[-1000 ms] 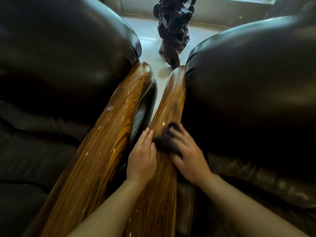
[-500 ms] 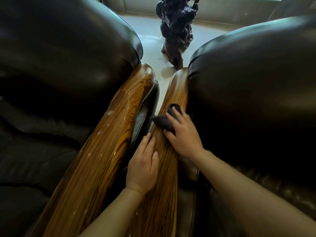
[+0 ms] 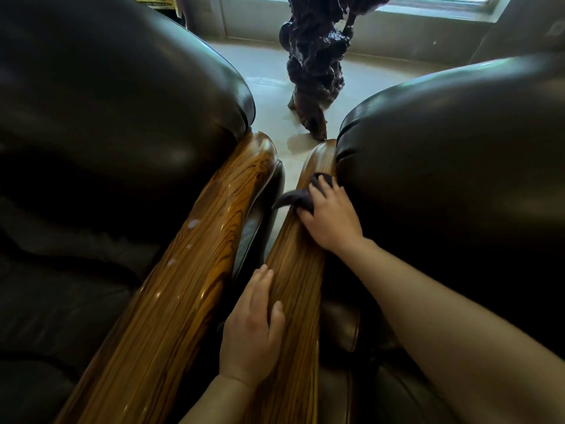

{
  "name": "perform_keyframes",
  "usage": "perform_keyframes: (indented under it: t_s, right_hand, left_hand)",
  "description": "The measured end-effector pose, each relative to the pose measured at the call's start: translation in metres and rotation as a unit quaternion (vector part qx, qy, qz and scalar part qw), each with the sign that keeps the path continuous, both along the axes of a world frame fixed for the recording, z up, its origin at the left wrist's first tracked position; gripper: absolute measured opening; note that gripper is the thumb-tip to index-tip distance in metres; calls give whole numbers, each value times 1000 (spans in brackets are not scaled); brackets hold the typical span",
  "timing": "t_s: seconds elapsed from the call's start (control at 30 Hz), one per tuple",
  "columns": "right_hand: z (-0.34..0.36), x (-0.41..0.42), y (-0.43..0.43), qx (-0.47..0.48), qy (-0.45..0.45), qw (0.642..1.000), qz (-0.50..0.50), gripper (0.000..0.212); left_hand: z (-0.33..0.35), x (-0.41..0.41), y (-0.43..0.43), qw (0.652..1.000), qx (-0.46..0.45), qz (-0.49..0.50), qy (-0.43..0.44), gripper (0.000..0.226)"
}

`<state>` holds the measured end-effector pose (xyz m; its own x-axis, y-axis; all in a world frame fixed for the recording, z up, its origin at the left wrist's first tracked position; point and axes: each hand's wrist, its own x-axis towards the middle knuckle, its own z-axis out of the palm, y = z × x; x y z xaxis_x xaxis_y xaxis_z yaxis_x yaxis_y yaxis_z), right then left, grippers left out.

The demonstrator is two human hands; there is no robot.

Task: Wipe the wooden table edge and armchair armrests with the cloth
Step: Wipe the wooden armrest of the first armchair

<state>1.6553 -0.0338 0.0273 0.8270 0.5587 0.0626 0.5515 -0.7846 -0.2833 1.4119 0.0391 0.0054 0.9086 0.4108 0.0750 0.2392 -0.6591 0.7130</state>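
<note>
since a second ago the right hand (image 3: 331, 218) slides the cloth (image 3: 301, 195) farther up the right armrest (image 3: 293, 289), pressing it flat. left hand (image 3: 252, 328) rests open lower down. armrest's long axis runs away toward its rounded end, just beyond the cloth.

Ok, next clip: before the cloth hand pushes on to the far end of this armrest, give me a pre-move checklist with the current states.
1. Cloth in hand: ok. The right hand presses the dark cloth onto the right armrest.
2. Cloth flat on the wood: not ok. One corner sticks out over the gap between the chairs.
3. Left hand out of the path: ok. The left hand rests flat on the same armrest, nearer the camera.
4. Far end unobstructed: ok. Bare wood runs beyond the cloth to the rounded tip.
5. Left armrest clean: not ok. Pale spots show on it.
6. Wiped stretch clean: cannot tell.
</note>
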Motion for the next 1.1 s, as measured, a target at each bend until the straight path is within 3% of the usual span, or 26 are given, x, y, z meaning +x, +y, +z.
perform_keyframes:
  t_s: [0.1,0.23,0.43,0.53,0.6,0.7,0.83,0.9,1.03,1.1]
  right_hand:
    - [-1,28,18,-1,29,999,-22,71]
    - [2,12,20,26,-9,1000,-10,60]
    - [1,-84,-33,106,31,970,217,56]
    - [1,-76,-41,83,21,952,294,55]
    - [3,-47,-28,59,2,963,262,52]
    - [1,-8,-1,66,-10,991,117,52]
    - [-6,-13,7,102,4,994,-28,59]
    - [-11,-51,-7,129,10,991,-19,62]
    - [-27,-149,-60,153,71,980,108,66]
    - [-32,-155,-76,171,83,970,149,66]
  left_hand:
    - [-1,1,1,1000,7,-2,1,58]
    - [1,3,1,1000,4,1,7,56]
    - [3,1,1,1000,7,2,13,44]
    - [1,0,2,1000,0,7,12,46]
    - [-2,1,2,1000,8,10,4,47]
    - [-3,2,3,1000,22,7,-8,50]
    - [-1,3,2,1000,18,6,-6,51]
    - [1,3,2,1000,12,4,0,48]
    - [5,2,3,999,-37,6,-6,51]
    - [5,1,3,998,-57,8,-14,53]
